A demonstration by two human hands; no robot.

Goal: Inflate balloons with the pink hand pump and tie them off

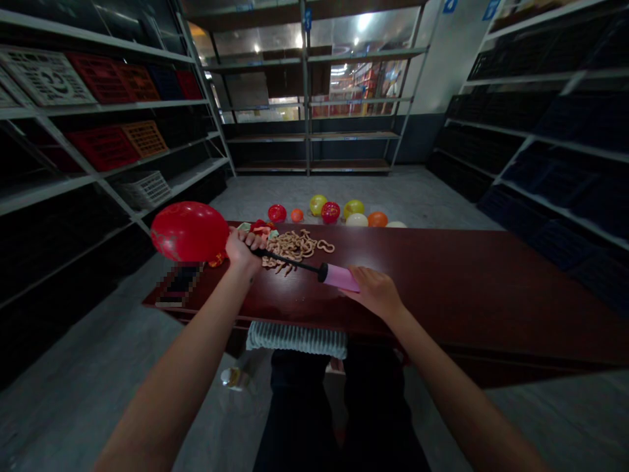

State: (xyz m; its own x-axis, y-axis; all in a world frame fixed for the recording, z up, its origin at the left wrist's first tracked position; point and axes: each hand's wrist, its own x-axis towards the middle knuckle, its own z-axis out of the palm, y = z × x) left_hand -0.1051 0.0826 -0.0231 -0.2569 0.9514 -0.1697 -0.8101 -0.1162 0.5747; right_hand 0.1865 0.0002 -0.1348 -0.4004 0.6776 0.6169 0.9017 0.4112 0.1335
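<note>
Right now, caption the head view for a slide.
Left hand holds a red balloon; right hand grips a pink-and-black pump.

Metal racks line three sides of what appears to be a storeroom or warehouse. Red, orange and white plastic crates sit at left, dark crates at right, and blue signs hang above a grey floor.

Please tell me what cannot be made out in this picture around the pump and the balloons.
All in the head view:
- Neck of the large red balloon: hidden by the left hand.
- Far end of the pink pump: covered by the right hand.
- Bottom of the rightmost white balloon: hidden behind the table.
- Dark flat item at the table's left: blurred into coarse blocks.
</note>
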